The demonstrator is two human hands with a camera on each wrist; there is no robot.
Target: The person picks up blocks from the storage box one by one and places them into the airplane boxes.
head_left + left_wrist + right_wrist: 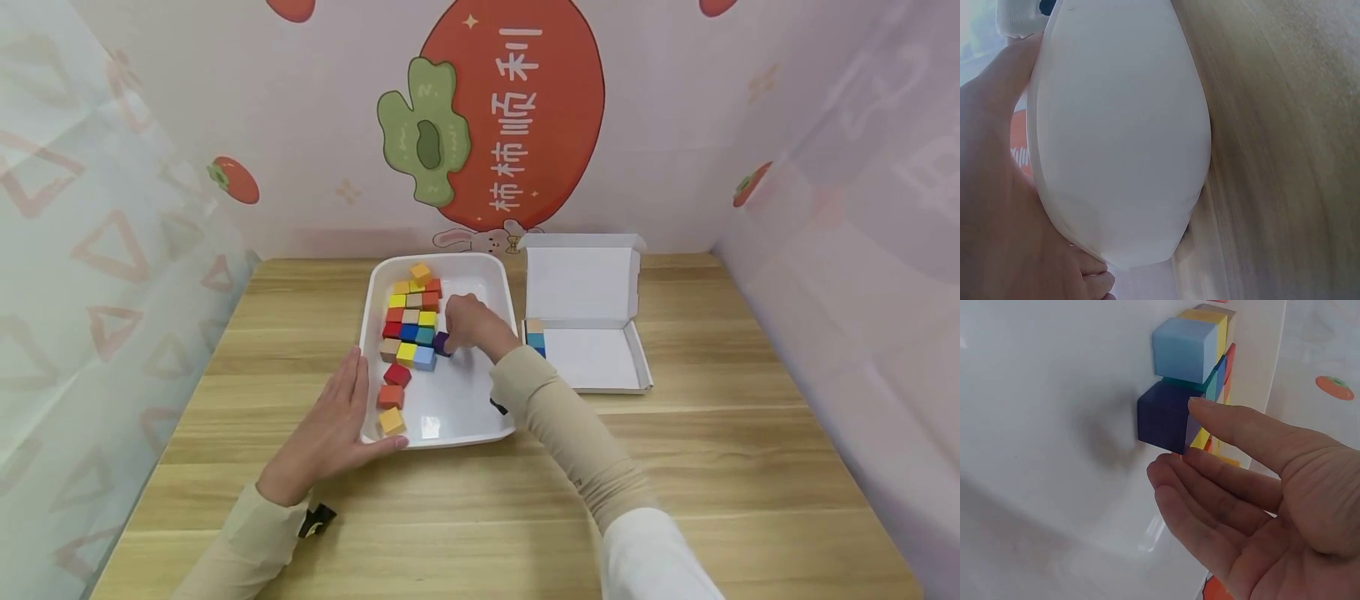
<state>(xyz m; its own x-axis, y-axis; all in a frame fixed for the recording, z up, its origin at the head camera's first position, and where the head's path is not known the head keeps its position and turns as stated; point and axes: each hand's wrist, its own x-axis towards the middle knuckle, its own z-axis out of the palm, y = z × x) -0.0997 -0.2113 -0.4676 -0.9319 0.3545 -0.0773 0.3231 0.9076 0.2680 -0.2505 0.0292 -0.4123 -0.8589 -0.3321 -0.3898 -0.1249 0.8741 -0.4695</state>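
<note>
A white tray (457,417) holds several coloured wooden cubes, bunched along its left side. My right hand (470,322) reaches into it and pinches a dark purple cube (1163,415), thumb on one side and index finger on another. Right beside that cube in the right wrist view are a light blue cube (1184,349) and a teal cube (1210,385). My left hand (337,417) rests against the tray's near left corner, with straight fingers along the left wall and the thumb along the near rim. The left wrist view shows the tray's outer wall (1122,137) beside that hand.
Right of the tray stands an open white box (600,358), its lid (581,283) raised at the back. A few cubes (536,340) line the box's left side. Both lie on a wooden table (712,467) before a printed backdrop (315,125).
</note>
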